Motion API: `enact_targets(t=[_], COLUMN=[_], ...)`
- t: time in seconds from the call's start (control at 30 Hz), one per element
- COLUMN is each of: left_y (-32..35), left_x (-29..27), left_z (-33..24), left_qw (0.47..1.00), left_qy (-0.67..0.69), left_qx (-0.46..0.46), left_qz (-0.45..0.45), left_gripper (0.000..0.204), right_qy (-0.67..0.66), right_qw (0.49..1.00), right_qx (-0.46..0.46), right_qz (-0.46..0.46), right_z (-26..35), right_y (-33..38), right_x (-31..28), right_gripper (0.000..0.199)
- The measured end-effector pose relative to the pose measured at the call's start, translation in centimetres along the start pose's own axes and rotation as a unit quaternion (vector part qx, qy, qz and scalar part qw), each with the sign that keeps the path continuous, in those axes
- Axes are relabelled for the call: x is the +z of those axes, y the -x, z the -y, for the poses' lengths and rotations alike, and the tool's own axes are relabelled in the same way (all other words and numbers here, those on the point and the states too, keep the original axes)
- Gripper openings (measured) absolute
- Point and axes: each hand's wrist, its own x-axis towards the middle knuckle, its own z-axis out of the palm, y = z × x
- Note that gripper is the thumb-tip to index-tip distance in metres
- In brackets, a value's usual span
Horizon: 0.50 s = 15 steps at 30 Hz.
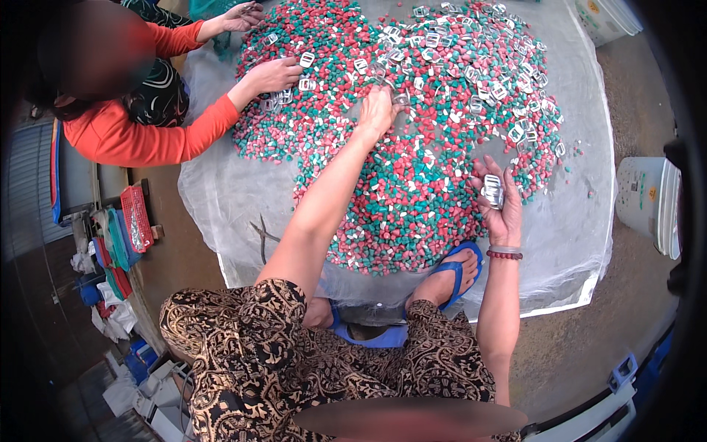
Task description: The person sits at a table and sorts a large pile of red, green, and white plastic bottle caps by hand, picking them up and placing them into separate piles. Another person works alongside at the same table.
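My left hand (378,112) reaches over a wide heap of small red, green and white pellets (398,214). Its fingers are closed at a silvery metal buckle (400,99), partly hidden by the hand. My right hand (504,210) is palm up at the heap's right side, a small stack of metal buckles (492,191) lying in it under curled fingers. Many loose buckles (477,103) are scattered over the pellets, most thickly at the far right. At the left, a co-worker in orange sleeves has one hand (276,76) down by several buckles and the other (243,16) raised farther back.
The heap lies on a pale translucent sheet (213,199). My feet in blue flip-flops (460,276) are at its near edge. White buckets (648,195) stand to the right. A red perforated basket (135,217) and assorted bags are at the left.
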Motion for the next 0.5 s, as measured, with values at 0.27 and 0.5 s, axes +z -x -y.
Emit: enact_targets(t=[0.27, 0.5], left_y=[6.2, 6.0], left_x=[-3.8, -6.1], left_z=[-1.0, -1.4], left_qw=[0.781, 0.521], left_qy=[0.546, 0.816], left_qx=[-0.151, 0.008], left_qz=[0.262, 0.251], left_gripper=[0.024, 0.045], right_qy=[-0.136, -0.002], right_qw=[0.966, 0.996], right_qx=[0.092, 0.068], right_qz=[0.198, 0.053], right_z=[-2.0, -3.6], right_y=[-0.1, 0.1], right_x=[1.1, -0.3], right_gripper=[0.051, 0.05])
